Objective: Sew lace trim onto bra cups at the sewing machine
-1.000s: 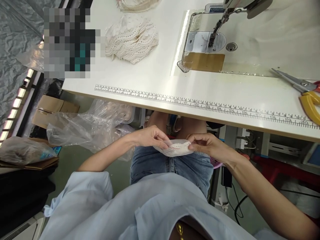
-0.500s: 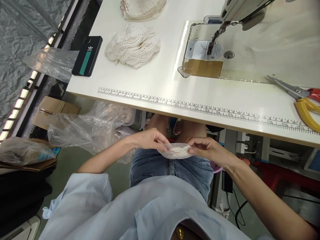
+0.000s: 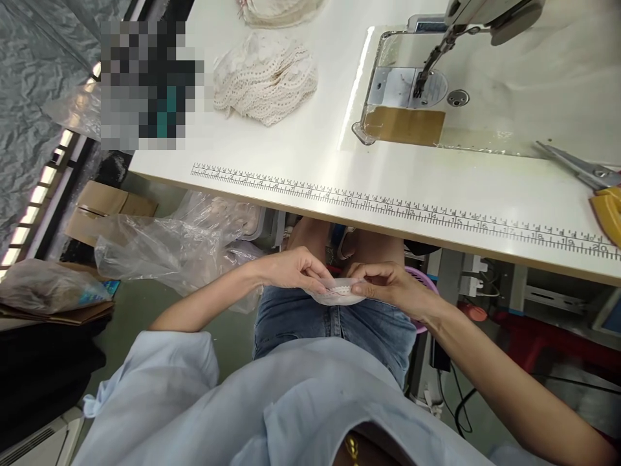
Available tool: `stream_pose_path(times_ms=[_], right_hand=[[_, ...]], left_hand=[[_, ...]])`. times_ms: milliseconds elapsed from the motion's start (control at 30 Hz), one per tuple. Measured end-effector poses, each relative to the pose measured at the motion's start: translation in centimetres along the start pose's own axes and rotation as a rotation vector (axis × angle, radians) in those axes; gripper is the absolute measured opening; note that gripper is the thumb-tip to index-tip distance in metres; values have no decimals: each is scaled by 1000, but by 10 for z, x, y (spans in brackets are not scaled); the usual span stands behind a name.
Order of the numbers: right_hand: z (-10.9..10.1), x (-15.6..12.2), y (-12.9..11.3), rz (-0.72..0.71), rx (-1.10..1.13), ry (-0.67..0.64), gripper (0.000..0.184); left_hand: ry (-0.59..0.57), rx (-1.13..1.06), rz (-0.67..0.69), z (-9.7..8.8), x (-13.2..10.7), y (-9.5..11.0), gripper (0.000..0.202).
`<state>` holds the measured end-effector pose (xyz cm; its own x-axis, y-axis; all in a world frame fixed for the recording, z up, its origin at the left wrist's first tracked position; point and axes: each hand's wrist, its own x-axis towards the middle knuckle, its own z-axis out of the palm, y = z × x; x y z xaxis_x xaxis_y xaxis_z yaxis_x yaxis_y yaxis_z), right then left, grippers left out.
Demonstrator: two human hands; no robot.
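Over my lap, a small white lace-edged fabric piece [image 3: 337,294] is stretched between both hands. My left hand [image 3: 303,272] pinches its left end, thumb against fingers. At the other end my right hand [image 3: 381,283] grips the edge between thumb and fingers. A thin reddish line shows along the piece; I cannot tell whether it is thread. Beyond the hands, on the white table [image 3: 291,155], lies a heap of cream lace trim [image 3: 266,81], with a second pile of pale fabric [image 3: 281,10] behind it.
A sewing machine [image 3: 436,58] stands at the back right, its needle area over a metal plate. Yellow-handled scissors [image 3: 589,171] lie at the right. A printed ruler [image 3: 388,206] runs along the table's front edge. Plastic bags [image 3: 160,252] and a cardboard box [image 3: 104,207] sit below left.
My right hand has shifted left along the fabric, nearer my left hand, covering more of it. The left hand stays almost in place. The view has turned slightly, and a blurred patch covers the phone.
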<state>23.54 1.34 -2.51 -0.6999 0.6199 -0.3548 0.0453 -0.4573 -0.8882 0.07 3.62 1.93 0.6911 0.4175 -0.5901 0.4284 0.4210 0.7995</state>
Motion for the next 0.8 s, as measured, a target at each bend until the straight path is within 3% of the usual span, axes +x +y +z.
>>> stream_pose_path(times_ms=[600,800], right_hand=[[4,-2,-4,58,-43,80,23],[5,-4,-3,79,-43,88,24]], left_hand=[[-1,-52,-26,1,0,0,25],[64,-13,-26,5,4,-2,22]])
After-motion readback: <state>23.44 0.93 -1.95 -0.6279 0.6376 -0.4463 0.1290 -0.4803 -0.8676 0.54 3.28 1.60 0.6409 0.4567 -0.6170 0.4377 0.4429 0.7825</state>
